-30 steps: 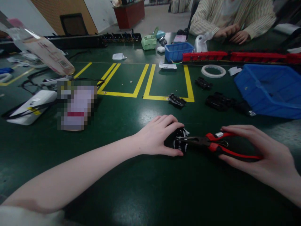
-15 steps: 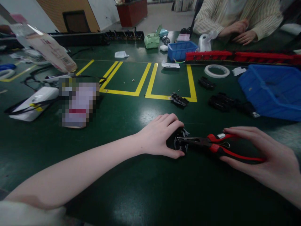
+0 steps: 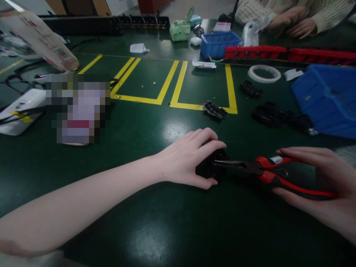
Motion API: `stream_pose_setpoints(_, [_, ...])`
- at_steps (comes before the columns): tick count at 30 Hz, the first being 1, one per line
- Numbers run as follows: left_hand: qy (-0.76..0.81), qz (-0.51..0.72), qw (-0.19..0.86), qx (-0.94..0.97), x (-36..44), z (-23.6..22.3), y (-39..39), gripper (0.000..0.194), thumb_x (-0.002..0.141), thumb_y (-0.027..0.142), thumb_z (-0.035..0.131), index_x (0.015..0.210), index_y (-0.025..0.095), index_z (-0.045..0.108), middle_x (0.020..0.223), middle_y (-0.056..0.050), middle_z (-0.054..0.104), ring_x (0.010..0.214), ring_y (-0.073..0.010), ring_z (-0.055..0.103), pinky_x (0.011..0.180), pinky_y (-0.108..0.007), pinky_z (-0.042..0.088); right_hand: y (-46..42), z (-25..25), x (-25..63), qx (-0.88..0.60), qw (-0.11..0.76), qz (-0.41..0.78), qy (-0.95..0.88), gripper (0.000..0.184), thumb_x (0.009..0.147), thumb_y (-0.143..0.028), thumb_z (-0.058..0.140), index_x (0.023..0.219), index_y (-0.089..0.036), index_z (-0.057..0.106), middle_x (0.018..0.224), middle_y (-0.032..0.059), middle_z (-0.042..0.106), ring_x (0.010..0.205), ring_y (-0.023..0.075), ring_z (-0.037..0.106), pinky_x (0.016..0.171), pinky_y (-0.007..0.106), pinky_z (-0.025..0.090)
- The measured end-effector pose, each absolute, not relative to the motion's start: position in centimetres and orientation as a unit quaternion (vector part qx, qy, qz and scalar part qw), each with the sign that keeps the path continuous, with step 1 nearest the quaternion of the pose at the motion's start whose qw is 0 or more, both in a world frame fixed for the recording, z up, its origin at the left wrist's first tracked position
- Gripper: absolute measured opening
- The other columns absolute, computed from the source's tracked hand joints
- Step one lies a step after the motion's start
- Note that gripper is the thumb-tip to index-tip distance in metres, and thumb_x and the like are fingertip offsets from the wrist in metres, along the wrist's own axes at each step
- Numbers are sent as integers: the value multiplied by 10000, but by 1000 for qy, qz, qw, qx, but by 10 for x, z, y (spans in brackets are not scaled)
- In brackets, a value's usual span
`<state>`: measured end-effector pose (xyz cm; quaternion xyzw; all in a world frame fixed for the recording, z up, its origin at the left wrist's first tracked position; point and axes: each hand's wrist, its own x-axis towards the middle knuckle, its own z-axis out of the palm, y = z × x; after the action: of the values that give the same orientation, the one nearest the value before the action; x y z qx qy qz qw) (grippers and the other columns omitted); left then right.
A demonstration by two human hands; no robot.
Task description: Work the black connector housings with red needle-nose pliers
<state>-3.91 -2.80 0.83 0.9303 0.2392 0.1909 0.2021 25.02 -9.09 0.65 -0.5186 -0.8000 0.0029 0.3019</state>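
Note:
Near the middle of the table, my left hand (image 3: 191, 157) grips a glossy black plastic part (image 3: 207, 167) between thumb and fingers. Much of that part is hidden under the hand, so its exact kind does not show. My right hand (image 3: 330, 185) is wrapped round red and black long-nose pliers (image 3: 267, 170), one handle along the fingers and the other by the thumb. The tips of the pliers point left and reach onto the black part; whether they pinch anything there I cannot tell.
Beyond my hands lie a black part (image 3: 214, 110) on yellow tape and more black parts (image 3: 268, 113) beside a blue bin (image 3: 325, 100). A tape roll (image 3: 264, 74), a phone (image 3: 83, 111) and a tilted bottle (image 3: 41, 40) are around. A person's hands (image 3: 297, 22) rest across the table.
The view has tipped down and shifted a little. The black part appears turned in my left hand, showing a darker side, and the pliers still reach onto it.

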Motion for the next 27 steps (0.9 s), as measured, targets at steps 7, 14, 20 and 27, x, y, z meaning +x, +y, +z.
stream_pose_setpoints(7, [241, 184, 209, 930, -38, 6, -26, 671, 753, 507, 697, 1247, 108, 480, 1181, -147, 518, 1031, -273, 512, 842, -393, 474, -84, 0, 263, -472, 280, -1, -836, 522, 730, -499, 687, 1177, -251, 580, 1071, 69, 647, 891, 252, 634, 761, 384, 508])
stream_pose_setpoints(14, [241, 181, 203, 932, -38, 5, -25, 687, 747, 563, 686, 1227, 109, 500, 1167, -152, 535, 1024, -283, 521, 853, -409, 464, -82, -4, 265, -472, 264, -7, -841, 550, 718, -533, 687, 1185, -263, 576, 1089, 54, 644, 883, 247, 637, 719, 383, 508])
stream_pose_setpoints(20, [239, 178, 199, 934, -39, 5, -25, 708, 753, 577, 678, 1240, 96, 499, 1175, -150, 535, 1035, -279, 519, 864, -400, 461, -84, -3, 265, -479, 251, -1, -841, 545, 740, -557, 660, 1189, -262, 571, 1108, 46, 637, 893, 233, 639, 705, 360, 514])
stream_pose_setpoints(27, [246, 173, 200, 933, -38, 6, -25, 710, 748, 577, 683, 1242, 102, 501, 1182, -150, 537, 1039, -284, 520, 870, -403, 457, -84, -1, 262, -496, 254, 15, -830, 523, 755, -596, 627, 1174, -289, 574, 1099, 17, 644, 890, 215, 640, 734, 345, 530])
